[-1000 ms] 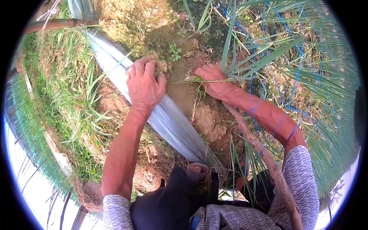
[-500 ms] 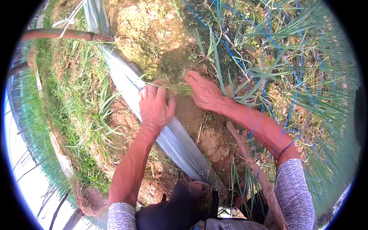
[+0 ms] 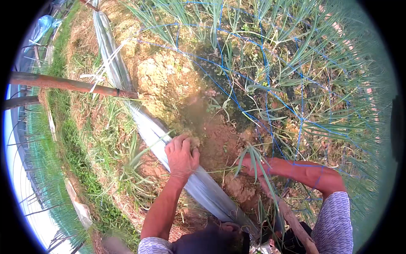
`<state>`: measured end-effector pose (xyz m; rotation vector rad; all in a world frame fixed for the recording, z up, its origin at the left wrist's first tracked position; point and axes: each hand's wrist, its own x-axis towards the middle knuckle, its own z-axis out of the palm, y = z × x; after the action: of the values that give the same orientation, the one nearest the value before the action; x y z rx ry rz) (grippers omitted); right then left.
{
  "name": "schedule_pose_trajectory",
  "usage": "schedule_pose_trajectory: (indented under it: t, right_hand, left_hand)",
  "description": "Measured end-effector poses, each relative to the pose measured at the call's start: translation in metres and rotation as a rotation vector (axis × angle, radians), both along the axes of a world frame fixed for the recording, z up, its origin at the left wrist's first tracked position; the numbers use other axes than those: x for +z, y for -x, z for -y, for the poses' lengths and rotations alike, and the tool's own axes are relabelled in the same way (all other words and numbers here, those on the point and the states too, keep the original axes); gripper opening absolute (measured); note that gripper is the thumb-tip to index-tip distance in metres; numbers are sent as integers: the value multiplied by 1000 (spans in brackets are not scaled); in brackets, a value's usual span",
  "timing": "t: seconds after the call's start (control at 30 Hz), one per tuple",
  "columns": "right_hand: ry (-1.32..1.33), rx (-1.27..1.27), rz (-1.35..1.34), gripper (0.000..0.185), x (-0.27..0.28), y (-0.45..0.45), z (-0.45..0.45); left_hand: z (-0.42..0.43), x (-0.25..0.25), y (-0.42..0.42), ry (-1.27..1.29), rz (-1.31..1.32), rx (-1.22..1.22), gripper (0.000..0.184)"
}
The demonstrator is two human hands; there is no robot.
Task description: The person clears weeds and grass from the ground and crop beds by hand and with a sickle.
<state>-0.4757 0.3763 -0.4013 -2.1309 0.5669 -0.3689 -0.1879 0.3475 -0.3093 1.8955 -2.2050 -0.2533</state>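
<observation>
My left hand [image 3: 182, 157] rests on the soil beside the upper edge of a silvery plastic strip [image 3: 207, 188], its fingers bent and close together. Whatever may be under those fingertips is hidden. To the right, my right hand [image 3: 250, 165] is low at the soil, next to the top of a wooden stick [image 3: 292, 220]. Long green leaves [image 3: 259, 158] hang across it and cover part of its fingers. Thin grass blades stick out to its left. Brown soil [image 3: 218, 142] lies between the two hands.
Blue netting [image 3: 301, 120] stretches over the green plants at the right and top, and crosses my right forearm. A wooden pole [image 3: 63, 83] comes in from the left and ends by the plastic strip. Grass [image 3: 78, 148] grows along the left side.
The view has shifted, showing more netting and the pole lower down. My right hand has moved away from my left hand, back toward the stick. My left hand remains by the plastic strip.
</observation>
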Motion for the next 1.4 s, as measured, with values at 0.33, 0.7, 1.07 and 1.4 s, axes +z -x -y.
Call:
schedule_pose_trajectory:
  t: [0.33,0.7,1.07,1.4]
  right_hand:
    - [-264,-325,-598,18,102,103,-9]
    - [-684,-1202,-454,17,267,148,-67]
    - [-722,-1466,-441,13,339,132,-278]
    - [-843,-1049,-996,23,359,76,-272]
  left_hand:
    - [-1,3,-2,39,-61,-39,32]
    - [-5,1,-4,39,-41,-86,33]
    - [-11,-9,-12,117,-93,-111,31]
    - [66,14,-106,164,40,77,46]
